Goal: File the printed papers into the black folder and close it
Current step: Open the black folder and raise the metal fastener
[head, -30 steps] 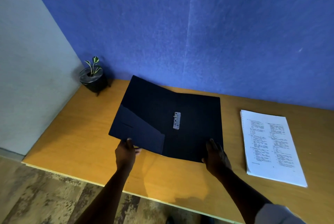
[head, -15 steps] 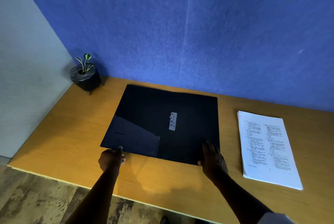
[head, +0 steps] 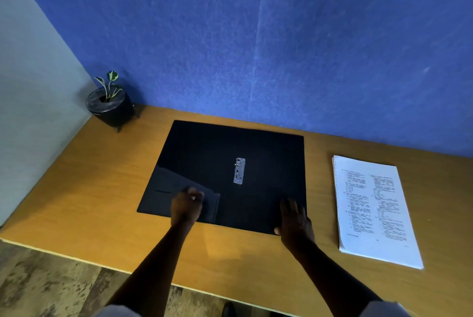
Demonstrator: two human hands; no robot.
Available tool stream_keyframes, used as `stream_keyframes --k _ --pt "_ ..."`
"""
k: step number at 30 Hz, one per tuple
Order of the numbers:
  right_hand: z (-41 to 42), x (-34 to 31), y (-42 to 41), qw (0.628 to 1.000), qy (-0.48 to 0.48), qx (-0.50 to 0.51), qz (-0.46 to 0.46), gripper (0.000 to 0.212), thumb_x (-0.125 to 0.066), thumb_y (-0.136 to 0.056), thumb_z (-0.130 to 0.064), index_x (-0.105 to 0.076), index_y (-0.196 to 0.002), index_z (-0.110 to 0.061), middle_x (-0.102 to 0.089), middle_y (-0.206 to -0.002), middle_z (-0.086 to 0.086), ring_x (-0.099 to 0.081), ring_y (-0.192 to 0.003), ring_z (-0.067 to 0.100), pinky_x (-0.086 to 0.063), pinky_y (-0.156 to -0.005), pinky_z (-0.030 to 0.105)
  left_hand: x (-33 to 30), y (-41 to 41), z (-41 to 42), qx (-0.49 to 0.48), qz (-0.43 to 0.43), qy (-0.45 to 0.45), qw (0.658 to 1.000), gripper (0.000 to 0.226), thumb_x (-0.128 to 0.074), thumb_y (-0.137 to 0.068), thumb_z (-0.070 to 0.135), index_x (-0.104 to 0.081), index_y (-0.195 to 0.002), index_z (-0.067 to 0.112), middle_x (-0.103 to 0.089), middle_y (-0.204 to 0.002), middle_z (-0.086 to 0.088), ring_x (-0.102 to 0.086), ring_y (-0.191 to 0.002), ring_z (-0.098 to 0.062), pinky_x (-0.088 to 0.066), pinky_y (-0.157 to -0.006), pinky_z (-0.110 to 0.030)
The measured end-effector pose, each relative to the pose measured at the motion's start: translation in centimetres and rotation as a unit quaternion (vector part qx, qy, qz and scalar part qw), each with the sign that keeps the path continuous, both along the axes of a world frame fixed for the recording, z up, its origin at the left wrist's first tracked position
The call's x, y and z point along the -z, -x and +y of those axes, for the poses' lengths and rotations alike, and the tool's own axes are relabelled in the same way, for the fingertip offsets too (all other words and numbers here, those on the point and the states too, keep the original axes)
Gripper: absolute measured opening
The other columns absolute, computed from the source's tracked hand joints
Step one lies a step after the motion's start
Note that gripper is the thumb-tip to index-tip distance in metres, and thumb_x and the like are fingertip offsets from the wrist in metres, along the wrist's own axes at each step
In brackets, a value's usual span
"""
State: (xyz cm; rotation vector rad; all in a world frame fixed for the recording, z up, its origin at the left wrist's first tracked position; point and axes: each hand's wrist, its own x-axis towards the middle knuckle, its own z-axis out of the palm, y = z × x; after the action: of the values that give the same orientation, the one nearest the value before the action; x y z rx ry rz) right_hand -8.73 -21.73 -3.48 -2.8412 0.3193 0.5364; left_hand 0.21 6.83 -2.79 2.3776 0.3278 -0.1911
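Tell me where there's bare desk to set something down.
Free patches: between the black folder and the printed papers; left of the folder, in front of the potted plant; the front edge strip outside the forearms. The left hand and right hand crowd the folder's near edge.

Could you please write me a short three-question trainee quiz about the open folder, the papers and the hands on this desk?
1. True or false: the flat black plastic folder lies open on the orange-brown wooden desk.
2. Where is the white stack of printed papers? A) inside the folder B) on the desk to the right of the folder C) under the small potted plant in the round black pot
3. Fill in: the right hand rests flat on the folder's near ____ corner, while the left hand is over the inner pocket.

Key: 1 true; 2 B; 3 right. The silver metal clip holds no papers.
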Motion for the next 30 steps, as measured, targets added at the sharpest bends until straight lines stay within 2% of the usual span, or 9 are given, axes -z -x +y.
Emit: stream_keyframes --k 4,8,11,15,18,25,30 --pt "-0.2 -0.1 -0.6 1.0 0.005 0.002 0.007 0.092 -0.075 -0.084 -0.037 -0.019 -0.155 -0.021 -0.027 -0.154 0.005 -0.036 -0.137 0.026 -0.05 -0.104 0.042 -0.2 -1.5 -3.2 0.044 0.028 0.058 0.997 0.011 -0.064 -0.094 0.026 -0.068 -0.098 0.017 -0.073 -0.098 -0.001 -0.067 -0.093 -0.016 -0.047 -0.073 -0.027" --pt "0.0 0.0 -0.9 1.0 0.005 0.008 0.008 0.094 -0.077 -0.084 -0.033 -0.018 -0.156 -0.02 -0.027 -0.154 0.007 -0.037 -0.136 0.027 -0.052 -0.102 0.041 -0.2 -2.9 -5.5 0.034 0.065 0.091 0.993 0.035 -0.069 -0.091 0.032 -0.061 -0.12 0.015 -0.068 -0.11 -0.004 -0.063 -0.097 -0.014 -0.052 -0.082 -0.032" --pt "0.2 0.0 -1.0 1.0 0.011 0.011 0.014 0.096 -0.077 -0.084 -0.031 -0.015 -0.156 -0.018 -0.025 -0.155 0.008 -0.036 -0.137 0.029 -0.051 -0.104 0.043 0.3 -3.8 -6.4 0.034 0.104 0.082 0.991 0.049 -0.072 -0.088 0.037 -0.055 -0.128 0.014 -0.066 -0.116 -0.008 -0.063 -0.103 -0.02 -0.053 -0.084 -0.035" --pt "0.3 0.0 -1.3 0.999 0.007 0.02 0.025 0.091 -0.078 -0.082 -0.028 -0.022 -0.153 -0.021 -0.024 -0.155 0.008 -0.035 -0.136 0.03 -0.049 -0.105 0.045 0.8 -5.4 -6.7 -0.035 0.147 0.124 0.981 0.063 -0.082 -0.078 0.04 -0.048 -0.122 0.011 -0.057 -0.126 -0.014 -0.06 -0.112 -0.033 -0.056 -0.091 -0.048" --pt "0.5 -0.1 -1.6 0.999 0.012 0.029 0.026 0.094 -0.08 -0.081 -0.027 -0.02 -0.153 -0.019 -0.026 -0.151 0.009 -0.036 -0.134 0.031 -0.051 -0.102 0.045 0.8 -6.4 -6.9 -0.053 0.183 0.154 0.969 0.071 -0.087 -0.071 0.039 -0.043 -0.119 0.012 -0.05 -0.13 -0.013 -0.057 -0.114 -0.034 -0.057 -0.088 -0.05" --pt "0.4 0.1 -1.6 1.0 0.009 0.028 0.012 0.095 -0.08 -0.081 -0.024 -0.019 -0.152 -0.018 -0.028 -0.15 0.01 -0.039 -0.131 0.031 -0.055 -0.097 0.046 0.8 -6.8 -7.6 -0.047 0.192 0.082 0.977 0.08 -0.089 -0.067 0.043 -0.04 -0.123 0.011 -0.051 -0.134 -0.017 -0.056 -0.116 -0.036 -0.056 -0.091 -0.051" --pt "0.5 -0.3 -1.7 0.999 0.007 0.025 0.022 0.097 -0.081 -0.08 -0.026 -0.018 -0.154 -0.017 -0.027 -0.15 0.01 -0.038 -0.132 0.031 -0.053 -0.1 0.047 0.4 -6.6 -8.2 -0.032 0.189 0.022 0.981 0.084 -0.085 -0.07 0.048 -0.038 -0.129 0.009 -0.053 -0.136 -0.018 -0.056 -0.12 -0.038 -0.052 -0.096 -0.048"
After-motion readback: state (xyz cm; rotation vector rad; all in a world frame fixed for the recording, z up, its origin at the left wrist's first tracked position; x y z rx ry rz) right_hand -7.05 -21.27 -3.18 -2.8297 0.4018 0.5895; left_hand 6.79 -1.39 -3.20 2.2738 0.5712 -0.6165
